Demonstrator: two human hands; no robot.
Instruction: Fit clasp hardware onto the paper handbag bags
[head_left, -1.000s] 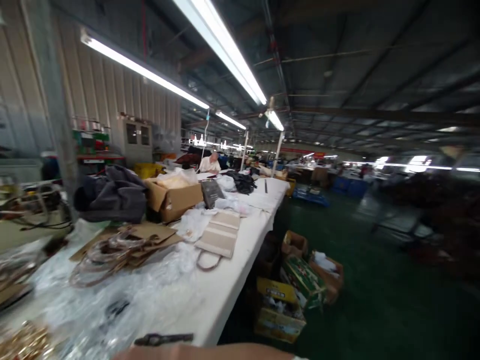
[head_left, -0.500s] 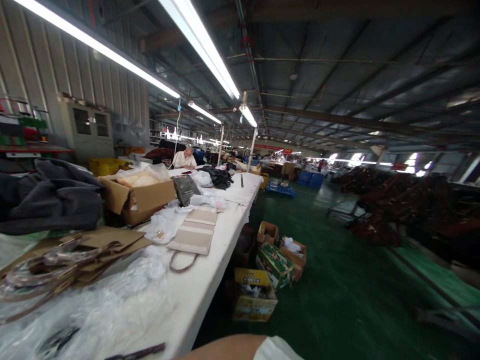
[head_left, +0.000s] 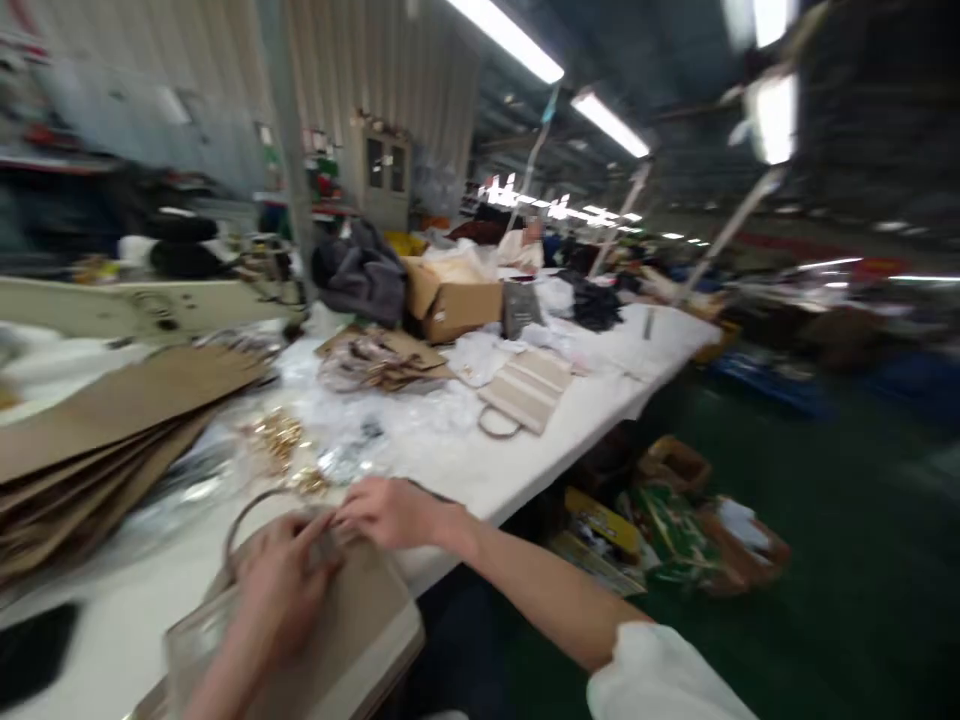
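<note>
A beige handbag [head_left: 352, 630] with a thin loop handle [head_left: 247, 505] lies at the near edge of the white table [head_left: 525, 460]. My left hand [head_left: 281, 590] rests on top of the bag, fingers curled against it. My right hand [head_left: 386, 512] pinches at the bag's top edge next to the left fingertips. The picture is smeared by motion, so what the fingertips hold is unclear. Small gold metal fittings [head_left: 274, 435] lie just beyond the bag.
A stack of brown cardboard sheets [head_left: 105, 430] sits at left. Further along are a striped beige bag [head_left: 525, 390], clear plastic wrap, a cardboard box [head_left: 450, 300] and a dark garment [head_left: 360, 275]. Open boxes [head_left: 660, 520] stand on the green floor at right.
The view has swung down and left from the hall to the near table. Both hands and the beige handbag are now in view; before, only an arm showed at the bottom.
</note>
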